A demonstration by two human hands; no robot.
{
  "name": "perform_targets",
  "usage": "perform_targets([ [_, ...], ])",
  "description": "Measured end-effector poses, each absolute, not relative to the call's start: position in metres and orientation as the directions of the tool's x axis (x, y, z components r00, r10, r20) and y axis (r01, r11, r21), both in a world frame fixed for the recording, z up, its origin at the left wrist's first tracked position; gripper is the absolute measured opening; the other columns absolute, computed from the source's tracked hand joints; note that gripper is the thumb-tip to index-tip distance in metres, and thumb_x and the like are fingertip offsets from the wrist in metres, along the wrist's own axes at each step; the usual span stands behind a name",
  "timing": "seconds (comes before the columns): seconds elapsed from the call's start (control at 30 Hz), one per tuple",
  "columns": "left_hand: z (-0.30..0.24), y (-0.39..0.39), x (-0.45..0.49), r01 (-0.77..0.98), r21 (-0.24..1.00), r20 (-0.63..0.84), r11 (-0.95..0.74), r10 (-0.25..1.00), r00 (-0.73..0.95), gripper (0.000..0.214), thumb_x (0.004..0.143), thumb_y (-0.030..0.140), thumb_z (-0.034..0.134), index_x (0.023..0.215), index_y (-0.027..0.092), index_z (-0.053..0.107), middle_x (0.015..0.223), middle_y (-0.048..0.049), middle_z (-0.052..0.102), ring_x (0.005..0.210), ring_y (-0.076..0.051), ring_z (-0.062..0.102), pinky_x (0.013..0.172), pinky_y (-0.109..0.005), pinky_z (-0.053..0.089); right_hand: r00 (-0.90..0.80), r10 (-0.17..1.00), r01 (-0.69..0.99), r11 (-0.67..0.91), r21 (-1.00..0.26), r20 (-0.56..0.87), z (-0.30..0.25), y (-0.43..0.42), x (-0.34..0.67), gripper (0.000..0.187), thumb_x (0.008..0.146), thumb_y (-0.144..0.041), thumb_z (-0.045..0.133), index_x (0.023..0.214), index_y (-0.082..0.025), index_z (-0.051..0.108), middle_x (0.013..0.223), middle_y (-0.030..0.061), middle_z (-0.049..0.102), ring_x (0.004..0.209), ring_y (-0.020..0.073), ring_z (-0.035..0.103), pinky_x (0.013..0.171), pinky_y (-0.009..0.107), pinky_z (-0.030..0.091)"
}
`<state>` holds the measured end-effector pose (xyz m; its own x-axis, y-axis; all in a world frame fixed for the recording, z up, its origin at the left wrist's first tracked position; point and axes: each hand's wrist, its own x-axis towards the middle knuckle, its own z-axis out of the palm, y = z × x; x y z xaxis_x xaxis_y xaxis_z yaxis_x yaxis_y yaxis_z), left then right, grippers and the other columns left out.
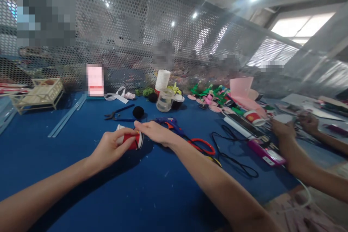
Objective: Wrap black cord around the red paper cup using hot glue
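My left hand [112,150] is closed around a red and white paper cup [129,142], which lies tipped on its side just above the blue tabletop. A dark strand runs along the cup's rim. At that rim my right hand [153,132] has its fingers pressed together, with a bit of black yarn [135,128] seeming to show at the fingertips; the palm side is hidden. A black ball of yarn [138,112] rests just behind the hands. Blue-handled pliers [119,112] lie to its left, and a blue glue gun [170,123] lies beyond my right wrist.
Red-handled scissors [202,145] and a black cord [233,152] lie right of my forearm, near a purple power strip [266,152]. A clear jar [164,100] and stacked white cups [163,79] stand behind. Another person's hand [284,128] works at the right.
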<state>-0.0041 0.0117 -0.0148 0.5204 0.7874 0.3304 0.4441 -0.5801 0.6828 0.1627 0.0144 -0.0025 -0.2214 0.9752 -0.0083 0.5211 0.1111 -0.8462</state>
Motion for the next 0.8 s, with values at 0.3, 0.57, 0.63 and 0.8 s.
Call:
perform_targets([
  [0.3, -0.006, 0.011, 0.0, 0.385, 0.851, 0.169, -0.357, 0.881, 0.443, 0.031, 0.07, 0.037, 0.051, 0.094, 0.016, 0.055, 0.08, -0.003, 0.064, 0.063, -0.013, 0.056, 0.057, -0.021, 0.042, 0.031, 0.977, 0.168, 0.201, -0.965, 0.209, 0.001, 0.018, 0.163, 0.02, 0.072, -0.029, 0.051, 0.063, -0.013, 0.058, 0.064, 0.0013, 0.058, 0.056, 0.0081, 0.047, 0.057, 0.021, 0.036],
  [0.57, -0.013, 0.015, 0.002, 0.165, 0.986, -0.066, -0.003, 0.909, 0.412, 0.034, 0.063, 0.037, 0.06, 0.09, 0.016, 0.054, 0.07, 0.0, 0.06, 0.055, -0.009, 0.052, 0.052, -0.02, 0.041, 0.053, 0.955, 0.229, 0.274, -0.934, 0.293, 0.001, 0.018, 0.172, 0.022, 0.075, -0.029, 0.048, 0.06, -0.014, 0.053, 0.06, 0.0005, 0.055, 0.053, 0.0074, 0.045, 0.053, 0.021, 0.035],
  [0.63, -0.012, 0.014, 0.003, 0.155, 0.987, -0.092, 0.029, 0.904, 0.418, 0.034, 0.063, 0.037, 0.061, 0.089, 0.016, 0.054, 0.068, 0.0003, 0.059, 0.054, -0.009, 0.052, 0.052, -0.021, 0.041, 0.036, 0.945, 0.273, 0.305, -0.913, 0.326, 0.0, 0.019, 0.172, 0.023, 0.076, -0.03, 0.047, 0.06, -0.014, 0.053, 0.06, 0.0008, 0.055, 0.053, 0.0078, 0.045, 0.053, 0.021, 0.035],
  [0.8, -0.009, 0.011, 0.003, 0.162, 0.985, -0.132, 0.066, 0.885, 0.446, 0.033, 0.062, 0.036, 0.061, 0.088, 0.016, 0.054, 0.064, 0.0013, 0.059, 0.052, -0.009, 0.051, 0.051, -0.021, 0.041, 0.007, 0.926, 0.36, 0.349, -0.865, 0.377, 0.001, 0.019, 0.174, 0.025, 0.077, -0.031, 0.046, 0.06, -0.014, 0.052, 0.061, 0.0014, 0.056, 0.054, 0.0084, 0.046, 0.054, 0.022, 0.035],
])
